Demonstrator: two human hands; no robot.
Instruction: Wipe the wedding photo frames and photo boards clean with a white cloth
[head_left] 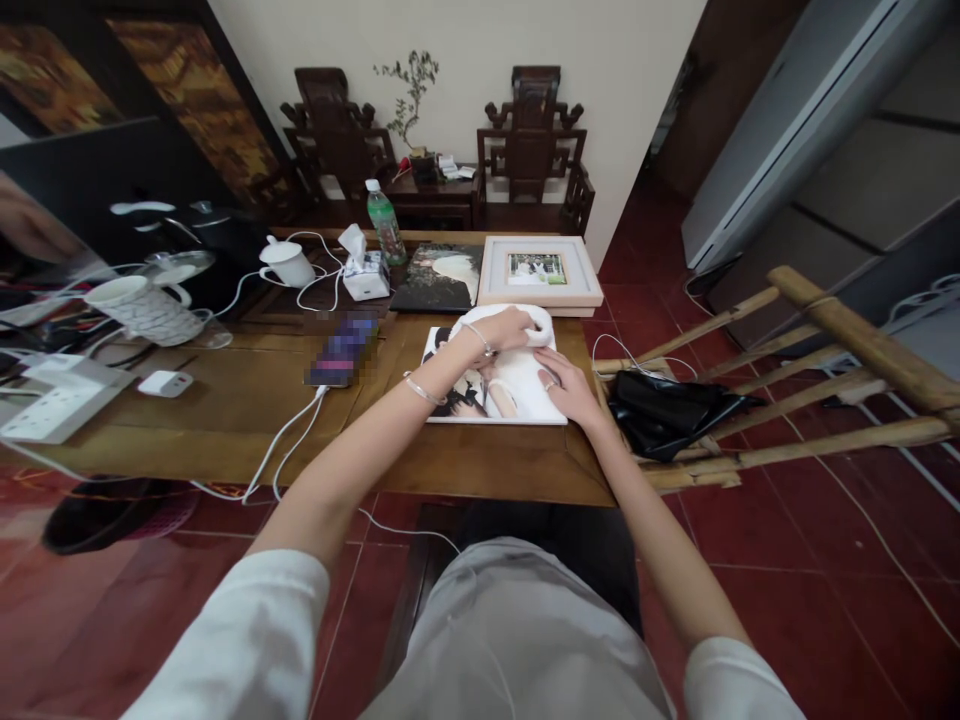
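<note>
A photo panel (496,400) with white borders and a picture of people in dark and white clothes lies flat near the table's front edge. Over its upper part, my left hand (504,332) is closed on a bunched white cloth (541,328), fingers curled into it. That wrist wears two silver bangles. My right hand (568,388) rests on the panel's right side, fingers stretched out, a ring on one of them. Directly behind are a dark photo panel (435,280) and a pale framed picture (540,272) lying flat. My left forearm hides part of the front panel.
On the wooden table (345,450) are a phone (341,350) on a white cable, a tissue box (366,277), a green-labelled bottle (384,222), mugs (146,305) and a power strip (64,395). A bamboo chair (832,400) holding a black bag (667,410) stands right.
</note>
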